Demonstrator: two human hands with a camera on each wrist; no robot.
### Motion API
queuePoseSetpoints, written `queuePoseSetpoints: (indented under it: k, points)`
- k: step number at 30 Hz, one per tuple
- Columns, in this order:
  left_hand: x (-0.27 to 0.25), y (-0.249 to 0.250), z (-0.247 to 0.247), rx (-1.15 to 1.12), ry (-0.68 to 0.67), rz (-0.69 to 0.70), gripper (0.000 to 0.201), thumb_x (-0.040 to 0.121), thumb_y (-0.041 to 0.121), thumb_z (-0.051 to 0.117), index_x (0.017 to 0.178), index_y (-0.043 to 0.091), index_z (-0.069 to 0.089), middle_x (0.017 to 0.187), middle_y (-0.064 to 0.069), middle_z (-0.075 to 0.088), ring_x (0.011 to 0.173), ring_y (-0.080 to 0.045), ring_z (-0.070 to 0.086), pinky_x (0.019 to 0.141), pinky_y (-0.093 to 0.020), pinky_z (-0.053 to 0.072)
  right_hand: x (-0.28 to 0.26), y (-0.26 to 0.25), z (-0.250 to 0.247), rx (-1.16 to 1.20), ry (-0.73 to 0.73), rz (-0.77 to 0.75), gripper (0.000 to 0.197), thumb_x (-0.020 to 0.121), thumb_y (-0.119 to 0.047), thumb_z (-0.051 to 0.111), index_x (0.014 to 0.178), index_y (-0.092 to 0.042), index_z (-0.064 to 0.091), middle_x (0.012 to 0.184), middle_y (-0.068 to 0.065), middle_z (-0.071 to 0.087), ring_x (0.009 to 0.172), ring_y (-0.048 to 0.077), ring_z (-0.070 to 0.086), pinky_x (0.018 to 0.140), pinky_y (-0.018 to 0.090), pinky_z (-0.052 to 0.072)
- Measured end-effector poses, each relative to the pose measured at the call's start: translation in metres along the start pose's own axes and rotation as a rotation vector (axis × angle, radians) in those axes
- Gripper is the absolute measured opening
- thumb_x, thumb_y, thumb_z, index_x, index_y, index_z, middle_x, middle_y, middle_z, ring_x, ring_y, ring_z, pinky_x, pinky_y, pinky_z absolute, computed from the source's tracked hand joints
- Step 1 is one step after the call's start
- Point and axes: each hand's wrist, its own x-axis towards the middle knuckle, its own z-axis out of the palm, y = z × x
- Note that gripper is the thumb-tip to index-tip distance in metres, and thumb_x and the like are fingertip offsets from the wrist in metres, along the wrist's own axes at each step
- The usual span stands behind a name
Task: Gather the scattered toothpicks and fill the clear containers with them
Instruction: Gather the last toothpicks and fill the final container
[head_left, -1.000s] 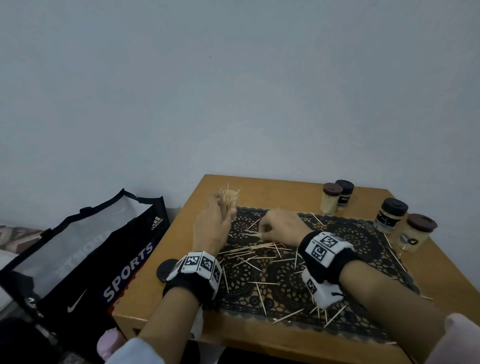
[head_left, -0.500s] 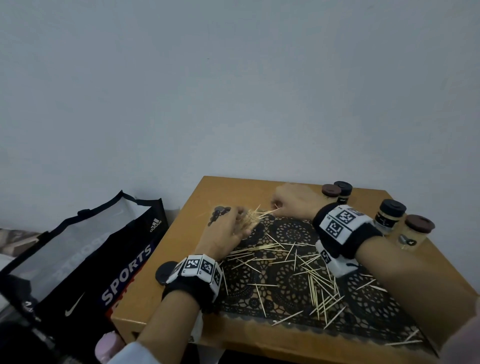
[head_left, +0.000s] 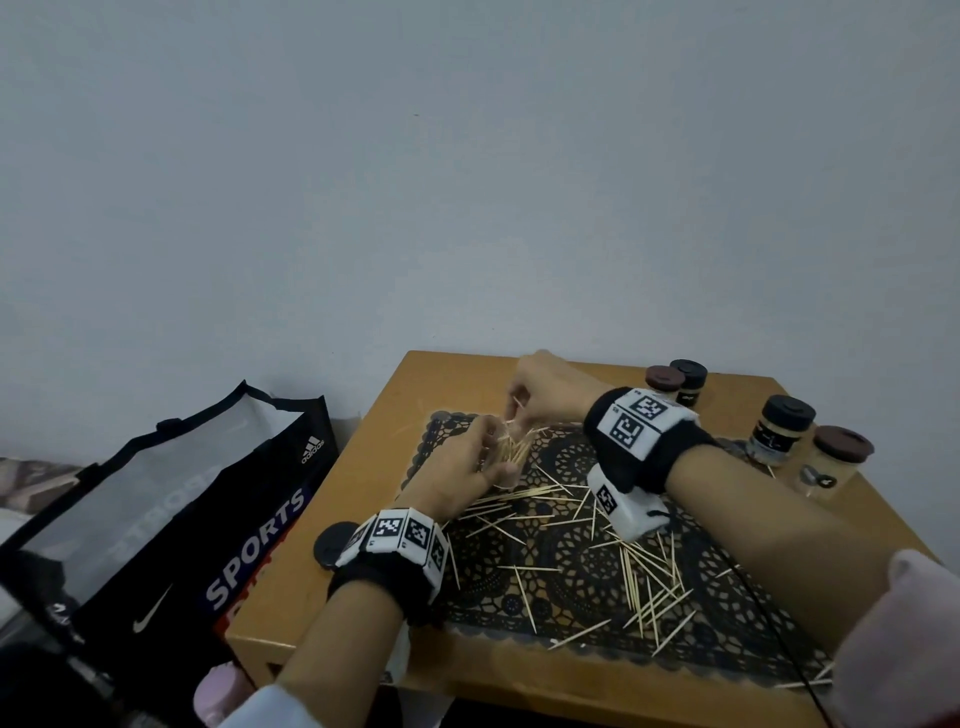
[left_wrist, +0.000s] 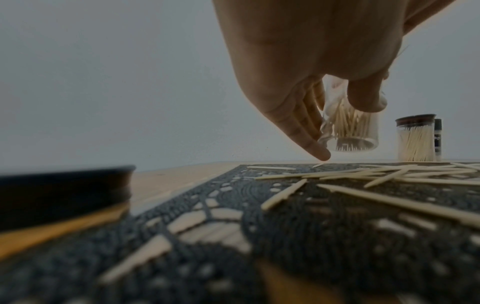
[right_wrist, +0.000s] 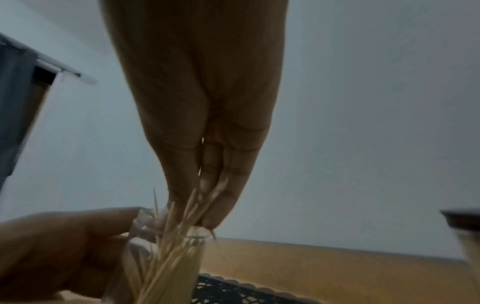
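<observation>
While the head view shows the left hand (head_left: 467, 470) wrapped around a small clear plastic toothpick container (head_left: 511, 449) at the far left corner of the black lace placemat (head_left: 582, 566), the right hand (head_left: 540, 395) sits just beyond and above it, pinching a bundle of pale wooden toothpicks (head_left: 514, 415) over the mouth; the container tilts, its open end toward the right hand. Many loose toothpicks (head_left: 649, 587) lie flat and criss-crossed on the mat nearer the person, with four lidded jars (head_left: 782, 431) well apart at the far right of the wooden table (head_left: 374, 467). From the left wrist, the container (left_wrist: 350, 131) hangs clear of the mat, gripped between thumb and fingers (left_wrist: 306, 123), its base lowest and its long axis leaning off upright. From the right wrist, the pinching fingertips (right_wrist: 221, 207) press sticks (right_wrist: 176, 236) that point steeply down into the container's rim (right_wrist: 194, 233), some splayed outside it. The coming push, I judge, depends on lining the bundle's long axis up with the container's, since stray tips already straddle the rim.
</observation>
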Motion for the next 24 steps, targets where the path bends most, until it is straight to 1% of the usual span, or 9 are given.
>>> queuePoseSetpoints:
  k: [5, 10, 13, 15, 17, 19, 21, 22, 24]
  points:
    - [0.001, -0.001, 0.0, -0.032, 0.022, -0.011, 0.044, 0.092, 0.036, 0.064, 0.128, 0.021, 0.043, 0.113, 0.003, 0.062, 0.099, -0.013, 0.06, 0.092, -0.034, 0.049, -0.005, 0.014, 0.0, 0.342, 0.11, 0.069, 0.013, 0.073, -0.001, 0.08, 0.084, -0.007, 0.076, 0.064, -0.003, 0.065, 0.06, 0.01, 0.061, 0.063, 0.024, 0.056]
    - [0.001, -0.001, 0.001, -0.062, 0.027, -0.015, 0.046, 0.091, 0.035, 0.065, 0.129, 0.02, 0.043, 0.115, 0.003, 0.062, 0.104, -0.015, 0.061, 0.094, -0.034, 0.049, -0.007, 0.016, 0.004, 0.613, 0.379, 0.09, 0.016, 0.074, -0.003, 0.079, 0.089, -0.004, 0.075, 0.076, 0.009, 0.072, 0.055, 0.01, 0.067, 0.059, 0.018, 0.056]
    - [0.002, 0.0, 0.001, -0.073, 0.036, -0.018, 0.047, 0.092, 0.033, 0.065, 0.13, 0.019, 0.043, 0.118, -0.001, 0.062, 0.104, -0.016, 0.061, 0.096, -0.035, 0.049, -0.007, 0.015, 0.007, 0.717, 0.47, 0.09, 0.013, 0.074, -0.005, 0.08, 0.086, -0.007, 0.075, 0.072, 0.005, 0.072, 0.054, 0.005, 0.066, 0.056, 0.016, 0.054]
    - [0.002, 0.0, 0.001, -0.081, 0.041, -0.013, 0.047, 0.092, 0.034, 0.065, 0.131, 0.019, 0.043, 0.12, -0.002, 0.063, 0.105, -0.016, 0.061, 0.096, -0.038, 0.05, -0.006, 0.015, 0.01, 0.664, 0.423, 0.074, 0.014, 0.073, -0.009, 0.081, 0.086, -0.008, 0.076, 0.072, 0.0, 0.071, 0.058, 0.006, 0.064, 0.059, 0.018, 0.053]
    - [0.002, -0.001, 0.001, -0.083, 0.049, -0.015, 0.048, 0.092, 0.035, 0.064, 0.132, 0.018, 0.042, 0.123, -0.003, 0.062, 0.108, -0.017, 0.061, 0.096, -0.039, 0.05, -0.007, 0.015, 0.013, 0.586, 0.33, 0.073, 0.02, 0.074, -0.017, 0.082, 0.092, -0.009, 0.076, 0.084, 0.0, 0.072, 0.068, 0.003, 0.061, 0.066, 0.018, 0.05]
    - [0.003, -0.003, 0.001, -0.086, 0.06, -0.019, 0.049, 0.092, 0.037, 0.063, 0.132, 0.018, 0.041, 0.125, -0.004, 0.062, 0.109, -0.018, 0.062, 0.095, -0.041, 0.051, -0.009, 0.017, 0.013, 0.549, 0.253, 0.069, 0.03, 0.077, -0.025, 0.079, 0.104, -0.013, 0.074, 0.1, -0.002, 0.069, 0.075, -0.003, 0.054, 0.07, 0.016, 0.042]
    - [0.003, -0.005, 0.001, -0.102, 0.072, -0.024, 0.048, 0.092, 0.038, 0.063, 0.131, 0.021, 0.04, 0.124, -0.004, 0.063, 0.108, -0.018, 0.062, 0.093, -0.044, 0.052, -0.012, 0.022, 0.012, 0.522, 0.153, 0.057, 0.043, 0.077, -0.03, 0.078, 0.118, -0.02, 0.066, 0.111, -0.005, 0.06, 0.079, -0.004, 0.049, 0.074, 0.019, 0.04]
    - [0.003, -0.006, 0.001, -0.106, 0.08, -0.03, 0.048, 0.092, 0.039, 0.062, 0.131, 0.022, 0.04, 0.123, -0.003, 0.063, 0.107, -0.018, 0.063, 0.093, -0.044, 0.053, -0.014, 0.024, 0.012, 0.509, 0.101, 0.055, 0.049, 0.075, -0.028, 0.08, 0.121, -0.023, 0.063, 0.114, -0.005, 0.057, 0.08, -0.002, 0.05, 0.077, 0.023, 0.042]
    - [0.003, -0.008, 0.0, -0.104, 0.092, -0.043, 0.05, 0.092, 0.04, 0.063, 0.132, 0.021, 0.04, 0.123, -0.003, 0.062, 0.107, -0.018, 0.063, 0.094, -0.044, 0.052, -0.017, 0.031, 0.01, 0.522, 0.05, 0.057, 0.05, 0.071, -0.014, 0.083, 0.117, -0.022, 0.064, 0.114, -0.001, 0.059, 0.074, 0.006, 0.059, 0.079, 0.03, 0.051]
